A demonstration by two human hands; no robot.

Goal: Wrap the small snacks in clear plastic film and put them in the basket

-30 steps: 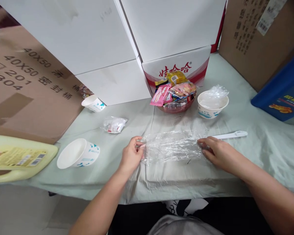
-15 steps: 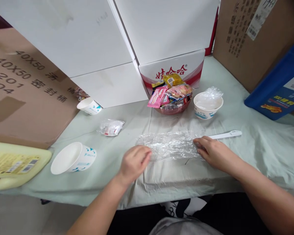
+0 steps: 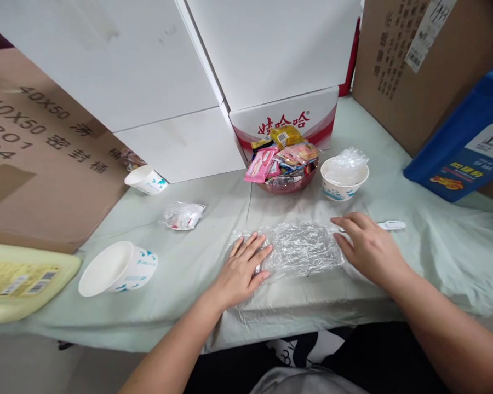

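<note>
A crinkled sheet of clear plastic wrap lies flat on the pale green cloth in front of me. My left hand rests palm down on its left end, fingers stretched out and spread. My right hand lies flat on its right end, fingers extended. Just beyond my right hand a white plastic tool lies on the cloth, partly hidden by the fingers.
A bowl of snack packets and a paper bowl holding plastic wrap stand behind. An empty paper bowl lies tipped at left, a paper cup and a small packet farther back. White and cardboard boxes, a yellow jug and a blue jug surround.
My left hand went from pinching the wrap's left edge to lying flat and open on it. The wrap now lies narrower and flatter; my right hand spread flat over its right end.
</note>
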